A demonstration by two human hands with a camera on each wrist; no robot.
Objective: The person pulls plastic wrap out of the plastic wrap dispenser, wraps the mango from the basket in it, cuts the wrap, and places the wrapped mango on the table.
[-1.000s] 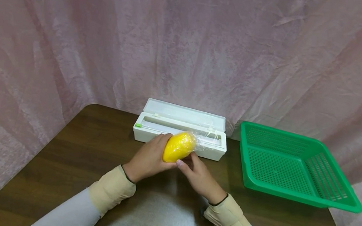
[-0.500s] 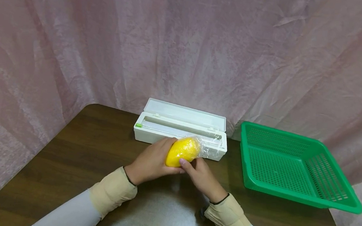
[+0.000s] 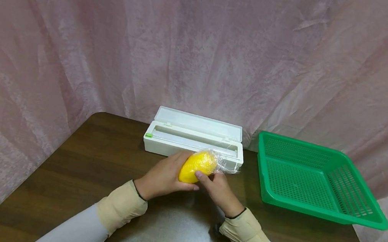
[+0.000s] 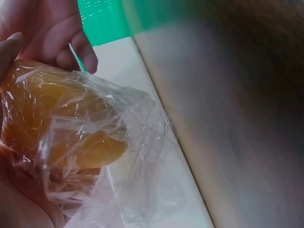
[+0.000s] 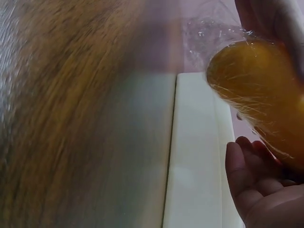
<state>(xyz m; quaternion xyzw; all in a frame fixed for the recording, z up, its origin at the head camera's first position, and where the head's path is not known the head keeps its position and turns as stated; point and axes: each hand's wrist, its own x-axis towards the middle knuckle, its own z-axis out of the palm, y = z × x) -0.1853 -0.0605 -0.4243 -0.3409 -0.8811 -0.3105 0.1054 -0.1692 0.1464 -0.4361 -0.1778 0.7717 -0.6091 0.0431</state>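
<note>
A yellow mango [image 3: 195, 166] wrapped in clear cling film is held above the table, in front of the white box. My left hand [image 3: 163, 176] grips its left end, thumb along the near side. My right hand [image 3: 220, 190] holds it from the right. The right thumb rests on the mango's near face, the other fingers mostly hidden behind. Loose cling film [image 3: 225, 164] sticks out past its right end, over the box's front. In the left wrist view, crumpled film [image 4: 147, 118] spreads from the mango [image 4: 52, 99]. The right wrist view shows film tight over the mango [image 5: 266, 80].
Behind the hands stands the white cling film box [image 3: 164, 147], lid [image 3: 199, 122] raised, with a roll inside and a green slider [image 3: 149, 135] on its left. A green perforated basket [image 3: 302, 211] stands to the right on the brown table [image 3: 82, 172]. Pink curtain [image 3: 200, 52] hangs behind.
Both hands have brought the mango slightly right and nearer the body. The right thumb has moved from its lower edge onto its face. The loose film now hangs lower to the right.
</note>
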